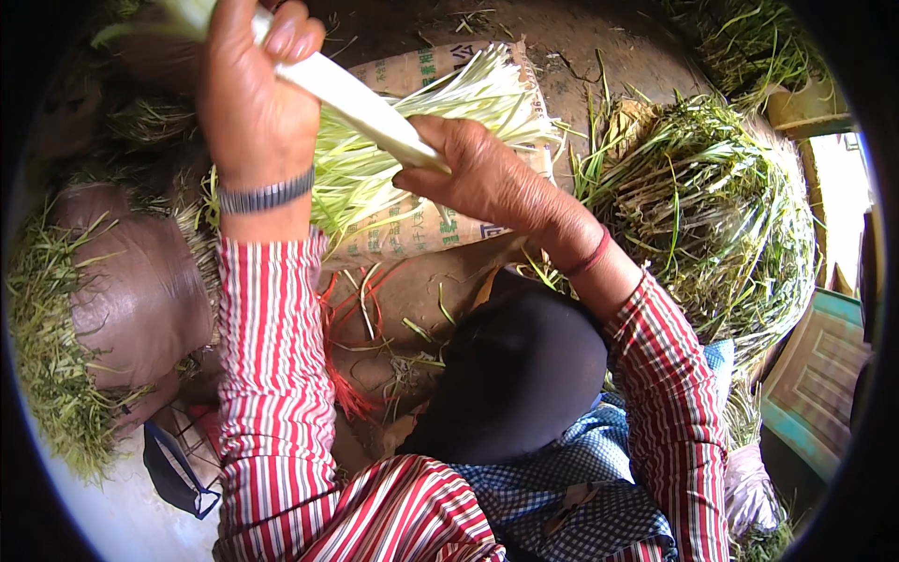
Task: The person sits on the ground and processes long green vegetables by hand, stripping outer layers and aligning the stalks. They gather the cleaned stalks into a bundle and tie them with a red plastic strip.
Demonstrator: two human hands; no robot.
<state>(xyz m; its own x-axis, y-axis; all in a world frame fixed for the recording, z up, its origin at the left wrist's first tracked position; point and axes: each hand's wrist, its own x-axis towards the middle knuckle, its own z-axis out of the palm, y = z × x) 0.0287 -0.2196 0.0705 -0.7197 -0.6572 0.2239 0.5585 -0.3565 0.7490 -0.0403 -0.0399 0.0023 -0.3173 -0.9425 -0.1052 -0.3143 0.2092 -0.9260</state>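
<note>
My left hand (261,98), with a metal watch strap at its wrist, is raised at the upper left and curled around a pale bundle of leaf stalks (351,95). My right hand (477,168), a red cord at its wrist, pinches the bundle's lower end between thumb and fingers. The bundle slants between both hands; its far end at the top is blurred and partly cut off. Beneath it, many loose pale yellow-green stalks (484,95) lie spread on a flat printed sack (400,235). My left forearm and the held bundle hide part of them.
A large heap of green leafy plants (709,232) stands at the right. On the left is a brown-wrapped bundle (140,302) with leaves (49,351) outside it. Red strings (351,393) and plant scraps lie on the floor near my dark-clothed knee (527,365). A green-edged panel (815,379) leans at right.
</note>
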